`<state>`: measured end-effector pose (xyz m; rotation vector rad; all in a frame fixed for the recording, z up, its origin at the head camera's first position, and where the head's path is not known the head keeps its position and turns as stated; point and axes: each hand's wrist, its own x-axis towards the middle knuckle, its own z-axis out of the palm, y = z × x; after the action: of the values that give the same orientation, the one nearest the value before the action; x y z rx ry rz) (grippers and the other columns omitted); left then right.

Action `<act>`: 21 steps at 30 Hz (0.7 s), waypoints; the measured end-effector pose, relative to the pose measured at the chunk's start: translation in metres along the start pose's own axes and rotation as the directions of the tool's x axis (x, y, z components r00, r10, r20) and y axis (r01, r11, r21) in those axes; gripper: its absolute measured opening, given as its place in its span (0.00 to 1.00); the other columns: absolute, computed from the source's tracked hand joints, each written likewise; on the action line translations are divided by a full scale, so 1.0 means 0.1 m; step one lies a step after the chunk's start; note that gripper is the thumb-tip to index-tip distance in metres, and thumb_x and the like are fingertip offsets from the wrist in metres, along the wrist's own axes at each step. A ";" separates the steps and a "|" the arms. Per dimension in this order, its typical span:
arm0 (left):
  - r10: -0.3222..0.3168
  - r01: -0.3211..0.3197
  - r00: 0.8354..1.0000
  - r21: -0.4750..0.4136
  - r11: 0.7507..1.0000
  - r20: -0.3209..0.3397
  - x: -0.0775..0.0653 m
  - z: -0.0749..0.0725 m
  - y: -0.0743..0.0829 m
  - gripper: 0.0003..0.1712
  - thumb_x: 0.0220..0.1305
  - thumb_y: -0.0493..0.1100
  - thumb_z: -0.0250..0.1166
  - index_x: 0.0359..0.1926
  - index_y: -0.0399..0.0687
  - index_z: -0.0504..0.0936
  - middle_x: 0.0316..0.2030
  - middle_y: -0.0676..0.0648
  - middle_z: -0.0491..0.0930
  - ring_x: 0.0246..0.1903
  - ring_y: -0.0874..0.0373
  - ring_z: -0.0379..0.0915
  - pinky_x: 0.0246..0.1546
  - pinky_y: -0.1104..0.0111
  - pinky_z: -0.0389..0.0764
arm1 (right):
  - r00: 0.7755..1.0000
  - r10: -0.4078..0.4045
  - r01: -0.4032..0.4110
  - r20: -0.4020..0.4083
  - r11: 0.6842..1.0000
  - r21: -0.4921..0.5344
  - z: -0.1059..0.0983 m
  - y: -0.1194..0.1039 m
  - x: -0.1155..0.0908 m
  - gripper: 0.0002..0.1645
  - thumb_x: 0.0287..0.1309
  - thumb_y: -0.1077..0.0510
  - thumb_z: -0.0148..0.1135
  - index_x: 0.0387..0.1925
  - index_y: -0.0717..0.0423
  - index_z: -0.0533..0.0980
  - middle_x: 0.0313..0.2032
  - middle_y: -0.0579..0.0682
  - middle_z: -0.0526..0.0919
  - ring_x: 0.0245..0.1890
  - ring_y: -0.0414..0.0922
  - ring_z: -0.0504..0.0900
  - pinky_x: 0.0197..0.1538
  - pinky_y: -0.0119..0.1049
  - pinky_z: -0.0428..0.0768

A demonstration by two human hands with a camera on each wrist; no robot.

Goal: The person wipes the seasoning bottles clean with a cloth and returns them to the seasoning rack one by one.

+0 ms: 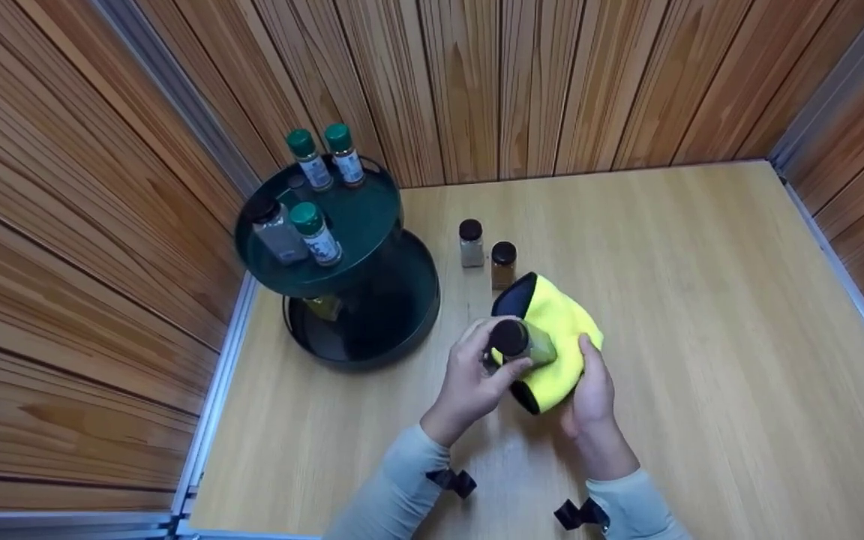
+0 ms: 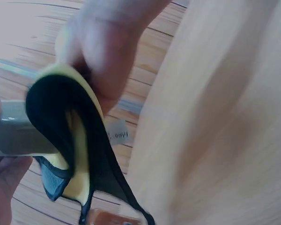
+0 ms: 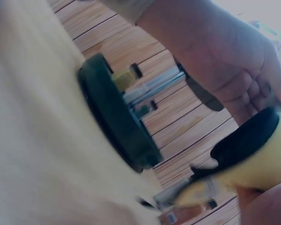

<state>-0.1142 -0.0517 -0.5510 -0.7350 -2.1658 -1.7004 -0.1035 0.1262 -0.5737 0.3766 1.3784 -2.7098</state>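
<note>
My left hand (image 1: 469, 375) holds a square spice jar (image 1: 541, 346) with a dark lid, its fingers and thumb around the lid end. The jar's lower part lies against a yellow cloth (image 1: 563, 315) with dark edging and a dark reverse side. My right hand (image 1: 593, 394) grips that cloth from the right, its thumb on the yellow face and its fingers behind, hidden in the head view. In the left wrist view, the cloth (image 2: 51, 101) folds around the bottom end of the jar (image 2: 21, 136). Both are held above the table.
Two dark-lidded jars, one pale (image 1: 471, 246) and one brown (image 1: 503, 274), stand just beyond the cloth. On the left is a dark green two-tier round rack (image 1: 368, 240). Its top tier carries green-capped bottles (image 1: 319, 238) and a larger dark-lidded jar (image 1: 278, 232). Wood-panelled walls surround the table.
</note>
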 end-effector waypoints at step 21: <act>-0.215 0.227 0.971 0.127 0.966 -0.103 0.11 -0.31 -0.09 0.26 0.62 0.47 0.75 0.59 0.51 0.79 0.52 0.50 0.79 0.54 0.58 0.78 0.56 0.67 0.81 | 0.999 -0.032 0.029 -0.011 0.978 -0.206 -0.28 -0.19 0.06 0.25 0.80 0.41 0.42 0.54 0.59 0.69 0.39 0.47 0.81 0.39 0.43 0.83 0.42 0.36 0.82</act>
<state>-0.1307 -0.0811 -0.5439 -0.3857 -2.3473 -1.6289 -0.1075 0.1600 -0.5765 0.3615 1.6619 -2.5587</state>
